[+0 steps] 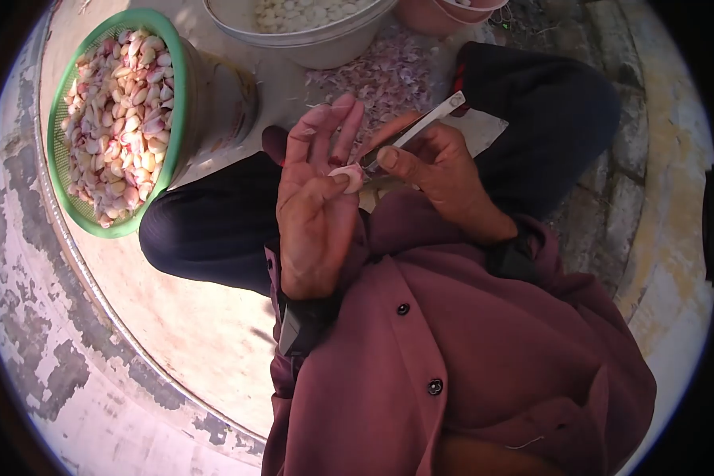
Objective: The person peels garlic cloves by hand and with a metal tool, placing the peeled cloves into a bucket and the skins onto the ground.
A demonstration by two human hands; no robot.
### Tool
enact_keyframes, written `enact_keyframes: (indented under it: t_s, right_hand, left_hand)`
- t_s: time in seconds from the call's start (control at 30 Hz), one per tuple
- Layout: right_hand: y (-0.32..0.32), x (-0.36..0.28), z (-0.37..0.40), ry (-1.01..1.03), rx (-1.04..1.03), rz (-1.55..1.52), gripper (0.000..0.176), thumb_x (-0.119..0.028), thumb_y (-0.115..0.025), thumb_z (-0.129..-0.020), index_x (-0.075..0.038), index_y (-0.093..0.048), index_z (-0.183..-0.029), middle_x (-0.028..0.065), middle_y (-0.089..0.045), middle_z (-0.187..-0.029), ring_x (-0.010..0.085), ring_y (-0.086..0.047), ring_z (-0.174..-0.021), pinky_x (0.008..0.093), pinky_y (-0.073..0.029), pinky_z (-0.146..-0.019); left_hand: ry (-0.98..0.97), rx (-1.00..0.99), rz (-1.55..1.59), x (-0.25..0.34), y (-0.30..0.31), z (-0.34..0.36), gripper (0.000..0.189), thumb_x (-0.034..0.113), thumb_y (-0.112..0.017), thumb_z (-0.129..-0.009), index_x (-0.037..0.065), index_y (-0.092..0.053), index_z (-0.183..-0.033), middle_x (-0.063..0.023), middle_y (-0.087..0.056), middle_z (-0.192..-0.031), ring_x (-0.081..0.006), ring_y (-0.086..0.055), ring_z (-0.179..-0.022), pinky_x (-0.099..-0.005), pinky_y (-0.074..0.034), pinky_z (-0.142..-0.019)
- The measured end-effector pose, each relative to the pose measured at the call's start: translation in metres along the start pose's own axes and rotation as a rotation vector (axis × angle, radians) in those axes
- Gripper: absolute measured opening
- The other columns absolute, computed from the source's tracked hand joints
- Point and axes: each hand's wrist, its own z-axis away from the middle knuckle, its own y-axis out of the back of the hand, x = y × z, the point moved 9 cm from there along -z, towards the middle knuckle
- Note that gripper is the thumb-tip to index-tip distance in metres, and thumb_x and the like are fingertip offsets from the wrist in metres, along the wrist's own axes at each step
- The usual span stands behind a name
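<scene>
My left hand (317, 206) is palm up, with its thumb pressing a garlic clove (349, 178) against the fingers. The other fingertips stretch upward, away from the clove. A knife with a white handle (432, 119) lies in the grip of my right hand (444, 170). Its handle slants up to the right, while the blade end points down toward the clove, with the right thumb close beside it. Both hands are above my lap, between my bent knees.
A green-rimmed basket (119, 230) heaped with unpeeled garlic cloves (123, 119) stands at left. Ahead is a white tub (325, 49) of peeled cloves (301, 13), beside a pinkish bucket (432, 17). Loose garlic skins (393, 67) cover the ground before me.
</scene>
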Motion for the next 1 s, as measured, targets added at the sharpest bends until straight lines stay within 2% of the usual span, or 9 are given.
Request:
enact_keyframes:
  t_s: [0.1, 0.33, 0.4, 0.63, 0.73, 0.8, 0.83, 0.93, 1.0]
  right_hand:
    - [-0.003, 0.006, 0.002, -0.094, 0.032, -0.097, 0.020, -0.015, -0.065, -0.092, -0.002, -0.061, -0.106, 0.0047, -0.066, -0.100, 0.0110, -0.064, -0.088, 0.0263, -0.053, -0.080]
    - [-0.006, 0.006, 0.003, -0.086, -0.004, -0.284, 0.019, -0.015, -0.063, -0.093, -0.002, -0.060, -0.107, 0.0043, -0.066, -0.099, 0.0112, -0.064, -0.090, 0.0279, -0.054, -0.078]
    - [-0.004, 0.002, 0.005, -0.061, 0.016, -0.194, 0.018, -0.016, -0.062, -0.094, -0.003, -0.060, -0.106, 0.0041, -0.065, -0.098, 0.0115, -0.064, -0.090, 0.0274, -0.054, -0.078]
    - [-0.004, -0.003, 0.007, -0.047, 0.028, -0.261, 0.017, -0.017, -0.062, -0.094, -0.003, -0.060, -0.104, 0.0044, -0.066, -0.097, 0.0112, -0.064, -0.089, 0.0264, -0.054, -0.076]
    - [-0.005, -0.007, 0.009, -0.058, 0.033, -0.189, 0.017, -0.017, -0.062, -0.094, -0.003, -0.060, -0.103, 0.0049, -0.066, -0.097, 0.0115, -0.064, -0.088, 0.0271, -0.054, -0.076]
    - [-0.008, -0.002, 0.009, -0.134, 0.049, -0.332, 0.016, -0.016, -0.063, -0.093, -0.003, -0.060, -0.102, 0.0056, -0.066, -0.095, 0.0123, -0.065, -0.085, 0.0277, -0.054, -0.076]
    - [-0.008, -0.001, 0.009, -0.135, 0.049, -0.331, 0.016, -0.016, -0.063, -0.093, -0.003, -0.060, -0.102, 0.0056, -0.066, -0.095, 0.0123, -0.065, -0.085, 0.0277, -0.054, -0.076]
    - [-0.003, 0.012, 0.008, -0.180, 0.074, -0.421, 0.015, -0.014, -0.063, -0.093, -0.004, -0.060, -0.102, 0.0070, -0.067, -0.095, 0.0138, -0.066, -0.084, 0.0285, -0.055, -0.076]
    - [0.013, -0.002, 0.002, 0.057, 0.180, -0.242, 0.014, -0.013, -0.063, -0.093, -0.004, -0.061, -0.103, 0.0083, -0.067, -0.095, 0.0145, -0.066, -0.085, 0.0288, -0.055, -0.077]
  left_hand:
    - [0.008, -0.046, 0.007, -0.005, -0.004, -0.001, 0.066, -0.006, -0.050, -0.073, 0.003, -0.036, -0.137, -0.0181, -0.034, -0.146, -0.0315, -0.026, -0.142, -0.0281, -0.041, -0.097]
    - [-0.006, -0.082, 0.082, -0.007, -0.009, -0.001, 0.066, -0.006, -0.051, -0.074, 0.004, -0.035, -0.137, -0.0186, -0.032, -0.148, -0.0307, -0.024, -0.143, -0.0240, -0.045, -0.084]
    - [-0.023, -0.072, 0.081, -0.007, -0.009, -0.002, 0.064, -0.006, -0.051, -0.074, 0.004, -0.036, -0.136, -0.0184, -0.031, -0.149, -0.0306, -0.023, -0.143, -0.0251, -0.045, -0.087]
    - [-0.035, -0.075, 0.061, -0.005, -0.019, -0.002, 0.066, -0.005, -0.052, -0.071, 0.005, -0.036, -0.134, -0.0179, -0.030, -0.149, -0.0310, -0.023, -0.143, -0.0276, -0.043, -0.092]
    - [-0.029, -0.146, 0.110, -0.009, -0.020, -0.004, 0.066, -0.003, -0.054, -0.071, 0.005, -0.036, -0.134, -0.0178, -0.031, -0.149, -0.0314, -0.023, -0.144, -0.0284, -0.044, -0.093]
    - [-0.034, -0.160, 0.146, -0.010, -0.021, -0.005, 0.067, -0.001, -0.055, -0.071, 0.006, -0.037, -0.134, -0.0231, -0.025, -0.151, -0.0367, -0.018, -0.145, -0.0465, -0.027, -0.115]
    - [-0.035, -0.159, 0.148, -0.010, -0.019, -0.005, 0.067, -0.001, -0.055, -0.071, 0.006, -0.037, -0.134, -0.0231, -0.025, -0.151, -0.0367, -0.018, -0.145, -0.0465, -0.027, -0.115]
    - [-0.007, -0.158, 0.095, -0.015, -0.014, -0.006, 0.062, 0.005, -0.059, -0.077, 0.006, -0.035, -0.135, -0.0224, -0.026, -0.149, -0.0350, -0.023, -0.142, -0.0444, -0.031, -0.113]
    - [-0.095, 0.118, -0.071, -0.007, 0.007, -0.005, 0.059, 0.006, -0.066, -0.081, 0.005, -0.038, -0.133, -0.0136, -0.040, -0.140, -0.0242, -0.042, -0.127, -0.0274, -0.045, -0.089]
